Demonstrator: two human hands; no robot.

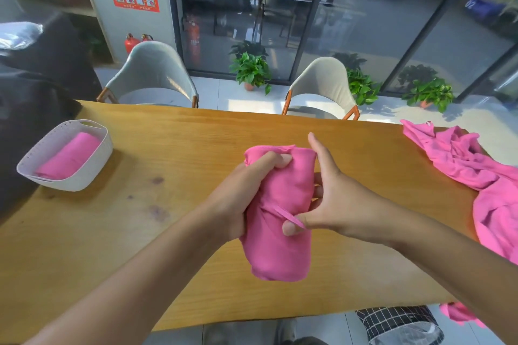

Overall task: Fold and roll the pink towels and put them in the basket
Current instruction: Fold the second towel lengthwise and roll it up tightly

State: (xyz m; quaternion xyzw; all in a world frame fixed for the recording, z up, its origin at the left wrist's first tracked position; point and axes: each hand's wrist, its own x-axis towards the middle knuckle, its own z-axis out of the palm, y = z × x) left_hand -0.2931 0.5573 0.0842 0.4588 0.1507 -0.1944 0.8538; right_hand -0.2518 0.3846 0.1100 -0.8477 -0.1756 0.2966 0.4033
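My left hand [246, 193] is curled around the upper part of the rolled pink cloth towel [280, 213], held above the yellow wooden table [173, 221]. My right hand [322, 199] pinches the towel's thin pink hanging loop [288, 216] between thumb and forefinger, the other fingers apparently behind the roll. The white perforated plastic basket [103, 143], well apart to the left, holds one rolled pink towel [68, 155]; a heap of unfolded pink towels [476, 171] lies right. Risk: pulling the loop or relaxing the left grip could unwind the roll before transfer.
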